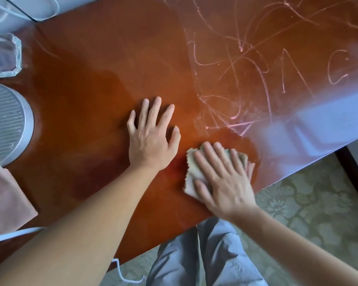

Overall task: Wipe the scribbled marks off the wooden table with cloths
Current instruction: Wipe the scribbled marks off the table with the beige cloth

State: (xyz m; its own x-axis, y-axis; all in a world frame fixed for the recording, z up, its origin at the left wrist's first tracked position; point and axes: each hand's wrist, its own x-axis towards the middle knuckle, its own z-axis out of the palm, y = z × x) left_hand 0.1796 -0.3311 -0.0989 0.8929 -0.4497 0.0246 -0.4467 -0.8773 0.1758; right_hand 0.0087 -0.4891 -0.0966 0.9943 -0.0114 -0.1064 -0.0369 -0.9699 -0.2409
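Wiping is being carried out near the front edge of the bench [95, 83]. A folded cloth [192, 168] is being pressed flat under the right hand [221, 180]; its fingers [213, 155] are being held straight and close together on top of the cloth, not curled round it. The left hand [151, 137] is being rested palm-down on bare wood just beside the cloth, its fingers spread and nothing held.

Judgement on method: the cloth is best kept flat under the full palm, with even pressure, and worked in overlapping passes away from the body into the marks [246, 65], which are lying just beyond it. A clean face should be turned out once the working face is loaded, or residue is likely to be smeared. The left hand is being used as a brace and should be kept clear of the wet patch.

Condition of the surface: pale pink, chalky scribbles are being shown across the far right part of the bench, in loops and long crossing strokes. A darker, damp-looking patch is being shown round the cloth. The middle and left areas are appearing free of marks, apart from faint lines by a glass dish [3, 55]. A second cloth [6, 199], pinkish, is lying at the left edge, untouched. Most of the marked area is judged outstanding.
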